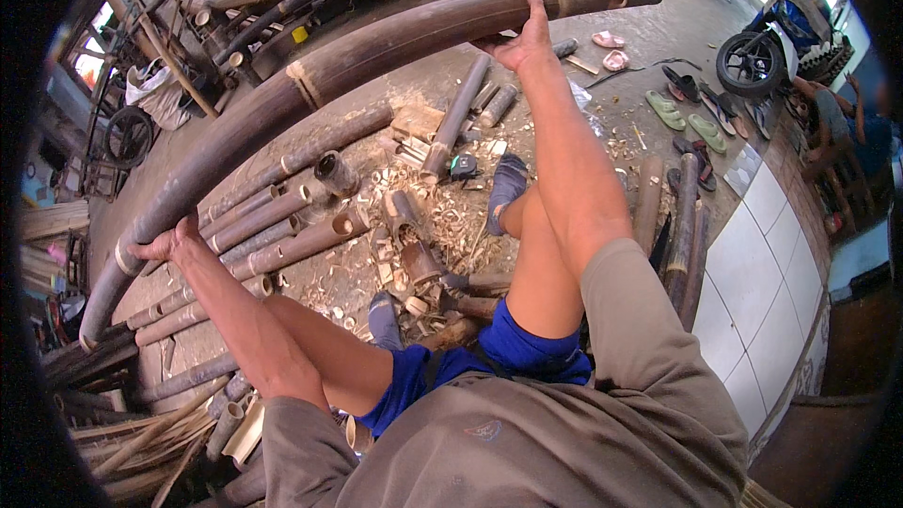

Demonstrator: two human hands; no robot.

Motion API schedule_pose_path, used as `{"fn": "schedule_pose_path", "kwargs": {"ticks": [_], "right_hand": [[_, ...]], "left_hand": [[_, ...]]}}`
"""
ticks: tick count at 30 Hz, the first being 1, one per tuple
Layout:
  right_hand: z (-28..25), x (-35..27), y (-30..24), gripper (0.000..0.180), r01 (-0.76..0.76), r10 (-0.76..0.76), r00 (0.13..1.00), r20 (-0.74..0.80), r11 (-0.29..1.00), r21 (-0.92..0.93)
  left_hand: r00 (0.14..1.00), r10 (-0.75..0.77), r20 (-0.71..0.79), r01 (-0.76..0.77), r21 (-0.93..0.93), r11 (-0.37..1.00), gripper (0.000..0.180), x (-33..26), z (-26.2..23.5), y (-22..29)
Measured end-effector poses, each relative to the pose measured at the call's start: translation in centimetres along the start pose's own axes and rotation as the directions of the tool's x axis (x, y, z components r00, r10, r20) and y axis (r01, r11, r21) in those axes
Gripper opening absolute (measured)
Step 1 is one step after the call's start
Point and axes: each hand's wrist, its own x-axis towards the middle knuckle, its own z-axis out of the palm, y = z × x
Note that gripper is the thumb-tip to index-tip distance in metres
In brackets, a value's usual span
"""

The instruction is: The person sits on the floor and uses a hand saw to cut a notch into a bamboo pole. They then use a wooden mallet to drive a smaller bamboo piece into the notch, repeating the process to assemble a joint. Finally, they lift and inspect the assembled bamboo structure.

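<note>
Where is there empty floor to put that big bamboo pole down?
Bare concrete lies beyond the long bamboo pole, toward the motorbike, and between the sandals and the white tiles. Around the feet it is crowded with cut bamboo pieces and shavings.

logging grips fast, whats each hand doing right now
Left hand: closed on the long bamboo pole, near its lower end.
Right hand: gripping the same pole further up.

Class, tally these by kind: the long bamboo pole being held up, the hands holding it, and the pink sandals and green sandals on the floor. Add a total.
long bamboo pole: 1
hands holding it, left hand and right hand: 2
pink sandals: 2
green sandals: 2
Total: 7
</note>
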Motion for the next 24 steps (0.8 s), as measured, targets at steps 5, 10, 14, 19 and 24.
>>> {"fn": "schedule_pose_path", "kwargs": {"ticks": [5, 10, 14, 19, 24], "right_hand": [[0.0, 0.0, -0.4, 0.098, -0.015, 0.015, 1.0, -0.018, 1.0, 0.019], [0.0, 0.3, 0.8, 0.089, 0.001, 0.0, 0.998, -0.065, 1.0, 0.017], [0.3, 0.3, 1.0, 0.09, -0.003, 0.01, 0.992, -0.128, 0.998, 0.062], [-0.8, 1.1, 0.5, 0.091, 0.061, -0.044, 0.993, -0.111, 0.987, 0.149], [-2.4, 1.7, 0.6, 0.094, 0.083, -0.05, 0.986, -0.16, 0.974, 0.21]], "left_hand": [[0.989, 0.026, 0.143, -0.024, -0.017, 1.0, 0.102, 0.7, 0.2, 0.4], [0.87, 0.087, 0.485, -0.014, -0.151, 0.988, 0.091, 5.2, 2.1, 3.2], [0.724, 0.176, 0.667, -0.116, -0.133, 0.984, 0.102, 5.6, 9.4, 4.9], [0.587, 0.347, 0.731, -0.452, -0.06, 0.89, 0.117, 2.1, 19.6, 5.7], [0.569, 0.334, 0.751, -0.424, -0.08, 0.902, 0.109, 3.4, 21.9, 4.9]]}}
